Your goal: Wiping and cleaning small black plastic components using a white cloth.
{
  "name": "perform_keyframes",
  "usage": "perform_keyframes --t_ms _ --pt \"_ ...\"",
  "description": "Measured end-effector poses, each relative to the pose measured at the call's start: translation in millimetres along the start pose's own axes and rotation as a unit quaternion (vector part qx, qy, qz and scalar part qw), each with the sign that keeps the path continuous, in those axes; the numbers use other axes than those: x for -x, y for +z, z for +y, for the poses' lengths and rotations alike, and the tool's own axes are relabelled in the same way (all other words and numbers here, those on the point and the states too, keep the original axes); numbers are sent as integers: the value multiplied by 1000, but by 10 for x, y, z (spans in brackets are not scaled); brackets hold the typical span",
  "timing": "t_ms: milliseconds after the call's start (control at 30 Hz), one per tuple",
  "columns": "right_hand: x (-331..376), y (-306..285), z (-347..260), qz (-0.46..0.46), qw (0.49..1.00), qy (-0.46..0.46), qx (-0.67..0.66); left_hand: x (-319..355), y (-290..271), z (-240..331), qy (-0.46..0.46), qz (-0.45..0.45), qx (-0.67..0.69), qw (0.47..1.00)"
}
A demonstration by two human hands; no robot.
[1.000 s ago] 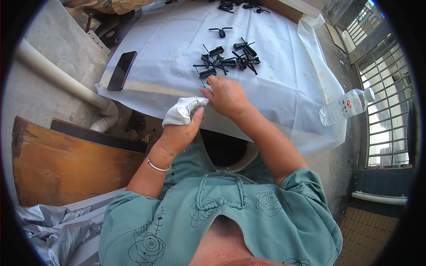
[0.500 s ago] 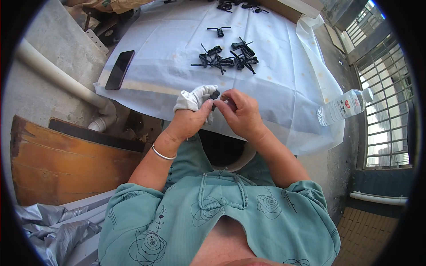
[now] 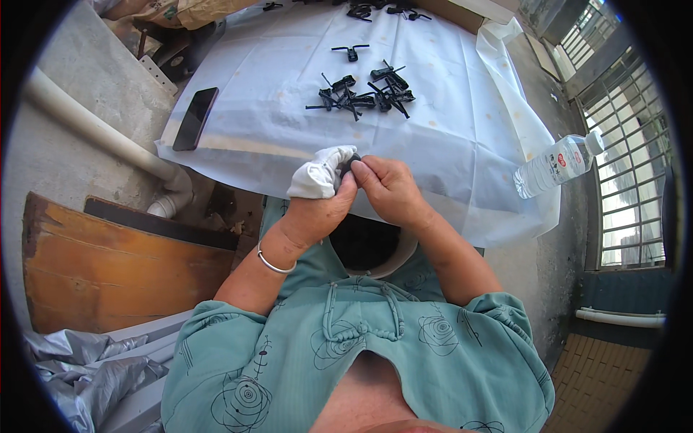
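Note:
My left hand [image 3: 325,186], its fingers covered by a white glove, is closed on a small black plastic piece [image 3: 350,164]. My right hand [image 3: 391,190] pinches the same piece from the other side, bare thumb and fingers together. Most of the piece is hidden by the fingers. Both hands meet just over the near edge of the white-covered table [image 3: 253,86]. Beyond them lies a loose pile of black plastic clips with thin arms [image 3: 390,92], and a single clip [image 3: 351,53] sits apart behind it.
A phone [image 3: 195,119] lies at the table's left and a clear water bottle [image 3: 554,167] at its right edge. More black clips [image 3: 361,12] and a cardboard box [image 3: 462,13] are at the back. Between my knees stands a pale-rimmed bucket [image 3: 399,261] with dark contents.
My hands have drawn closer together around the black piece, and my right fingers are now more tucked in. The gloved left hand has turned slightly. The view has shifted a little.

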State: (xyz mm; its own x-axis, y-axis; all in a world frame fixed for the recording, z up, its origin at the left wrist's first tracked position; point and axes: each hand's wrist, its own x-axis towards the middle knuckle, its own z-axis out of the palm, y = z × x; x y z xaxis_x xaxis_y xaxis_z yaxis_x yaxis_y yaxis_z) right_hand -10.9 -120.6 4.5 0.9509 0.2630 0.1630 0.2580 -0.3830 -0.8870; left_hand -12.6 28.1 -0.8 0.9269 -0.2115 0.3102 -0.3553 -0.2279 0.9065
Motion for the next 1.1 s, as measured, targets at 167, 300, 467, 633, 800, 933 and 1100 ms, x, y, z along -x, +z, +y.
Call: perform_keyframes --t_ms 167,300,467,633,800,933,1100 --pt "-2 195 171 44 994 38 -97 -1 -4 -10 110 31 -114 987" --pt "1 294 247 53 989 63 -123 27 11 -11 123 22 -209 970" --pt "17 231 83 25 974 97 -203 50 44 -96 103 48 -157 981" --pt "35 -39 32 35 997 -2 -66 -68 -28 -114 42 -9 97 994" --pt "133 -123 171 22 998 -65 15 -56 -90 50 -135 -58 241 959" --pt "115 -177 115 45 990 -132 19 -28 -78 76 -126 -92 169 973" --pt "63 -125 64 -7 987 9 -159 -32 -103 175 -137 -167 214 953"
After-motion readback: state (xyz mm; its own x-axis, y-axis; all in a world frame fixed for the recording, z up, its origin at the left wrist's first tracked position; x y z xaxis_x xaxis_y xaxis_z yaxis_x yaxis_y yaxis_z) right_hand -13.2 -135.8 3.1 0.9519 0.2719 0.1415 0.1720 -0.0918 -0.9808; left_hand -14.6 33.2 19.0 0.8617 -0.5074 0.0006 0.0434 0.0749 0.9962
